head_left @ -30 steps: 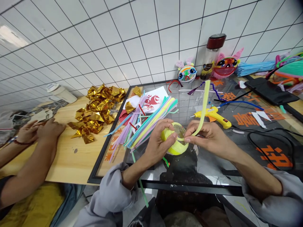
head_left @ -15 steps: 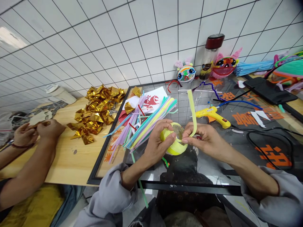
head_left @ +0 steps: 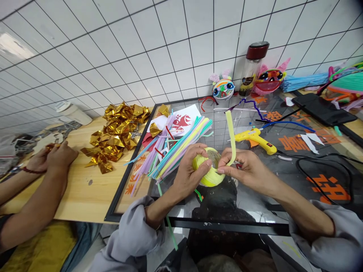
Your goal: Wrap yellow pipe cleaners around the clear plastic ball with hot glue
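My left hand is closed around the left side of a round, hollow form wrapped in yellow pipe cleaner, thumb over its rim. My right hand pinches a yellow pipe cleaner strip against the form's right edge; the strip's loose end stands up above the fingers. A bundle of pastel pipe cleaners lies left of my hands. To the right rests a yellow hot glue gun, its nozzle toward my right hand. The inside of the form is partly hidden by my fingers.
At left, a co-worker's hands work near a pile of gold foil shapes. Along the wall stand a bottle and two decorated faces. A phone and black cable lie at right.
My right fingers have shifted slightly along the form's edge, and the strip now lies closer against it. The co-worker's hands at left have moved a little.
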### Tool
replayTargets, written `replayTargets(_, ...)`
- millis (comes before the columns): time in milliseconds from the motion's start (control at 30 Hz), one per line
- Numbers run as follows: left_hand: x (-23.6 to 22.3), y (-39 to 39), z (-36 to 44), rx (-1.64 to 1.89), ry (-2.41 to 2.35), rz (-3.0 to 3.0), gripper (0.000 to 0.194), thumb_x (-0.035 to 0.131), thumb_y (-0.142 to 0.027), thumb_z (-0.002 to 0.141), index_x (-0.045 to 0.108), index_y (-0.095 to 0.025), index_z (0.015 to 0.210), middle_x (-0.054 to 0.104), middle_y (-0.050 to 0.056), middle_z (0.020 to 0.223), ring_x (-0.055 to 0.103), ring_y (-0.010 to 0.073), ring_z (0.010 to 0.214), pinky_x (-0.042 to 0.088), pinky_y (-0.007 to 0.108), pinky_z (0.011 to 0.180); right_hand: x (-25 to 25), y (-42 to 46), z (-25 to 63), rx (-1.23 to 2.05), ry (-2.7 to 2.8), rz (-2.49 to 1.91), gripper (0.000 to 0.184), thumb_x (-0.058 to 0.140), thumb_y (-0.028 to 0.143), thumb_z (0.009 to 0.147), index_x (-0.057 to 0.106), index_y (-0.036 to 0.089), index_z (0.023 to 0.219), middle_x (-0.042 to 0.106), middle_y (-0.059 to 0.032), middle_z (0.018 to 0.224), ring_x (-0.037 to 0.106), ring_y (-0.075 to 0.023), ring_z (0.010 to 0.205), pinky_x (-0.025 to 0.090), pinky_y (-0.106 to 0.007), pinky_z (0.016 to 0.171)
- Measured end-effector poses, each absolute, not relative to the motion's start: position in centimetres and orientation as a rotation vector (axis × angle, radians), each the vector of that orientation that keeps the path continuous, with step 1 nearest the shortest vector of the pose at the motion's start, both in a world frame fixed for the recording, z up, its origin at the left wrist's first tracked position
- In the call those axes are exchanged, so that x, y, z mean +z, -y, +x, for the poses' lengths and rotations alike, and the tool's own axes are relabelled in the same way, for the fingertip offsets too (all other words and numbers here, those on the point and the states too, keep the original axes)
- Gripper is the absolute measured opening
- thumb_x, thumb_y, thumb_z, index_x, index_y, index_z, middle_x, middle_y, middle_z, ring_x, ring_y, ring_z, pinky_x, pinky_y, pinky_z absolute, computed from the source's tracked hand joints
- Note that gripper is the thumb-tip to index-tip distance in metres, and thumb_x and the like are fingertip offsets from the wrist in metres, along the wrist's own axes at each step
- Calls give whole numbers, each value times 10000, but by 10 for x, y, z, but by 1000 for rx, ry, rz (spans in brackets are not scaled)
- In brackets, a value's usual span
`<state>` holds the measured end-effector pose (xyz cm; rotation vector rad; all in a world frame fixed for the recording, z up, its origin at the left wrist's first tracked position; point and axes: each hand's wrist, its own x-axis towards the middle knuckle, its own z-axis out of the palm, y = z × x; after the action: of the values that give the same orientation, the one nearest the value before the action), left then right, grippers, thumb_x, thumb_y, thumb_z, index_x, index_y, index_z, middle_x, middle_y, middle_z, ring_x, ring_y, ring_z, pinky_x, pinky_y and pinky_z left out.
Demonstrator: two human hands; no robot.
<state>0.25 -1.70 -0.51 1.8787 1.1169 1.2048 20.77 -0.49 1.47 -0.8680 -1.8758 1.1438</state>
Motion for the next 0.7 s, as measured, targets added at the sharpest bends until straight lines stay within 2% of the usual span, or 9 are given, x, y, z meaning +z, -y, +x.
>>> replayTargets(233,-7,17,2,1227,-1084,1874,96,614,-290,937,548,-224,962,612,92,1247,577,234,1218,440,418,1079,15,4,206,1156,1867,-855,246,701,364,886,694,183,719,636,-1,773,577,-134,700,428,-290,695)
replayTargets(367,-5,18,1,1198,-1085,1863,61,584,-251,930,555,-220,974,600,95,1266,568,247,1225,426,427,1086,14,5,207,1172,1853,-862,211,698,325,878,693,186,719,632,1,773,577,-136,712,427,-290,708)
replayTargets(700,-7,19,2,1231,-1059,1819,123,579,-205,910,509,-236,1007,587,73,1244,568,221,1189,434,387,1054,14,4,207,1179,1861,-882,280,698,408,883,689,186,715,635,-12,778,584,-154,730,431,-302,703)
